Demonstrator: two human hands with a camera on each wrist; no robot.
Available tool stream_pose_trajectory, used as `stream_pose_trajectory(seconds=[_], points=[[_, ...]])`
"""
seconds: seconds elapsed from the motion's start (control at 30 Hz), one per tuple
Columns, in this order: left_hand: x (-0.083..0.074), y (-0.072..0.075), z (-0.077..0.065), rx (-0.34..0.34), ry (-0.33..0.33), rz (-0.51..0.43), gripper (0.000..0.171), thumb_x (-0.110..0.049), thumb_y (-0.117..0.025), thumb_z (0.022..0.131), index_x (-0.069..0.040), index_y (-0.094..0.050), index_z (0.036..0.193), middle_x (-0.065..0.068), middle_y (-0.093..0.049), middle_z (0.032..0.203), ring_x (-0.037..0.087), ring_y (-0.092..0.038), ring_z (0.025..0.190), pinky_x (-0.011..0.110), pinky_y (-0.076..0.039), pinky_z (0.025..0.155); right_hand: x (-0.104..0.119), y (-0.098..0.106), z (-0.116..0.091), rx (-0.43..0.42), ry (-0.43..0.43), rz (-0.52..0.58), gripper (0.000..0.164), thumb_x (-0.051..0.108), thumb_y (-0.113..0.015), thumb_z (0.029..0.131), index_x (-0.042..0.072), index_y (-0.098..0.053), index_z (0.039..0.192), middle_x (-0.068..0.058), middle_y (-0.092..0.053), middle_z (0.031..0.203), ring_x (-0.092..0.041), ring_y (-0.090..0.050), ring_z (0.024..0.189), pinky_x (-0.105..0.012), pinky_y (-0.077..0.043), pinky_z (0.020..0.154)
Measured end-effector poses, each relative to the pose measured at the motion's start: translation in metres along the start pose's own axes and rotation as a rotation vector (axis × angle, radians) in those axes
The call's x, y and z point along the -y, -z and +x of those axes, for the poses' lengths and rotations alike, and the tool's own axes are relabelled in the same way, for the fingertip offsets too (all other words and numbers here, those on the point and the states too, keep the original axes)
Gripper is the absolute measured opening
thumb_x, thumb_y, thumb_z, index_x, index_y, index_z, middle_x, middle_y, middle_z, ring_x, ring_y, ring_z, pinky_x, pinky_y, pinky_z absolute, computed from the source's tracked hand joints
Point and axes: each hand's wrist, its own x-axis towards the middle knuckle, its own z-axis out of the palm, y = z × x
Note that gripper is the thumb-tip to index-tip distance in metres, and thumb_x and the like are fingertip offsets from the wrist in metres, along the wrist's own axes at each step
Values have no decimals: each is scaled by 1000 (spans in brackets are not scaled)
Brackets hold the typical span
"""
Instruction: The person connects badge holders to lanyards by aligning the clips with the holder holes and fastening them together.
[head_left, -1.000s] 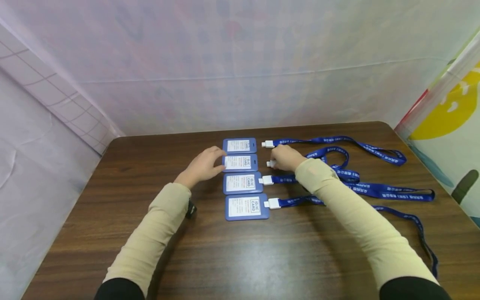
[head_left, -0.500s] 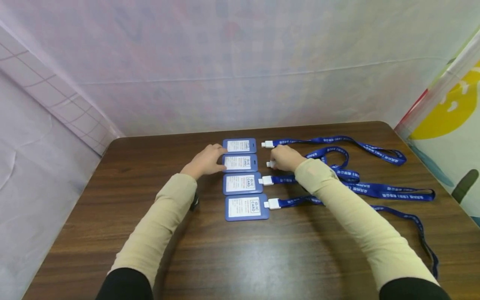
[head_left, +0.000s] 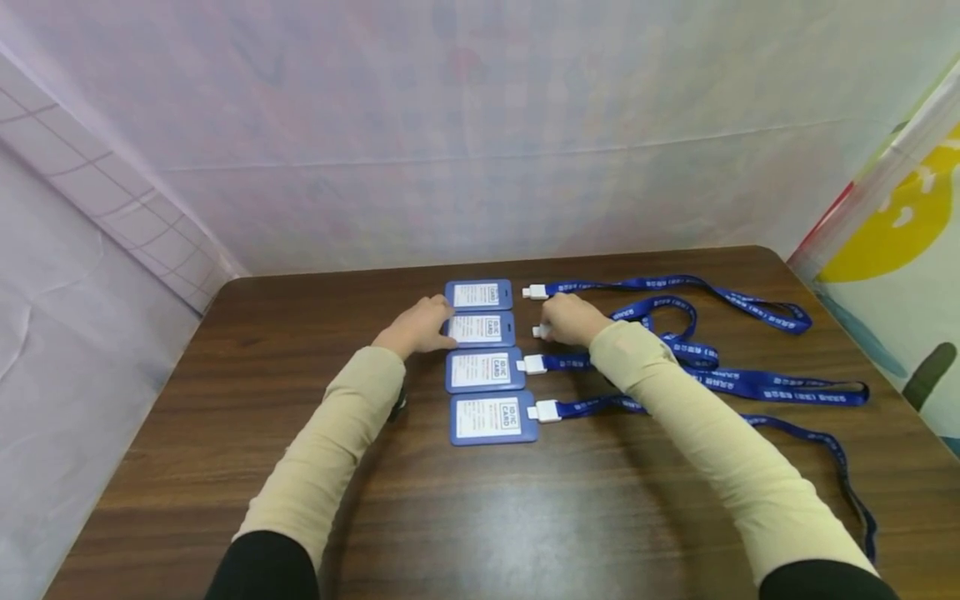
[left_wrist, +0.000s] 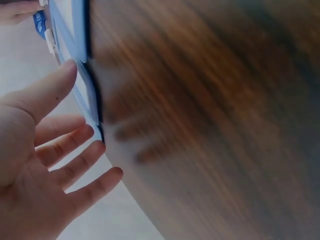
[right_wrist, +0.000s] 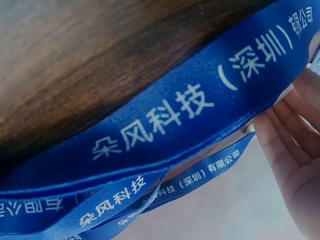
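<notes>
My left hand (head_left: pixel 420 325) is at the left edge of the second blue ID badge holder (head_left: pixel 477 328) from the back. In the left wrist view that hand (left_wrist: pixel 40 155) has loosely spread fingers, and the thumb overlaps the holder's edge. My right hand (head_left: pixel 573 320) pinches the white clip (head_left: pixel 538 332) of a blue lanyard (head_left: pixel 637 308), just right of the same holder. Part of the clip is hidden by the fingers. Printed blue strap (right_wrist: pixel 190 105) fills much of the right wrist view, running to the right hand (right_wrist: pixel 295 145).
Behind lies another badge holder (head_left: pixel 478 295), with a lanyard clip (head_left: pixel 535 292) a small gap from it. Nearer me, a third holder (head_left: pixel 485 369) and a front holder (head_left: pixel 493 418) have white clips at their right ends. Lanyard straps (head_left: pixel 787 387) spread rightward across the wooden table (head_left: pixel 300 292).
My left hand has shifted slightly right, closer to the second badge holder. The right hand stays in place on the clip.
</notes>
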Motion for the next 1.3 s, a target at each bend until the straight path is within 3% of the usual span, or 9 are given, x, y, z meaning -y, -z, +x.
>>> stream_pose_trajectory(seconds=[0.27,0.77,1.3], points=[[2,-6,0,23,28,23,58,-35,-63,85,4,-49,126,21,-43,130,32,-41,118,41,-34,100,2,-1,-1,13,1,11,10,6,-70,74,1,-70,82,-10,-66,82,-25,-61,75,-36,-52,72],[-1,-10,3,-5,54,40,55,-35,-65,84,3,-53,123,18,-48,121,29,-46,111,40,-40,94,-7,-5,1,-10,35,7,9,8,-72,74,2,-71,81,-8,-65,80,-23,-60,76,-35,-51,72],[-6,-8,7,-14,76,28,48,-34,-67,82,2,-59,113,16,-51,114,27,-48,105,40,-43,90,-7,-1,2,-18,43,14,9,5,-72,72,1,-70,80,-10,-64,79,-25,-60,75,-35,-51,72]])
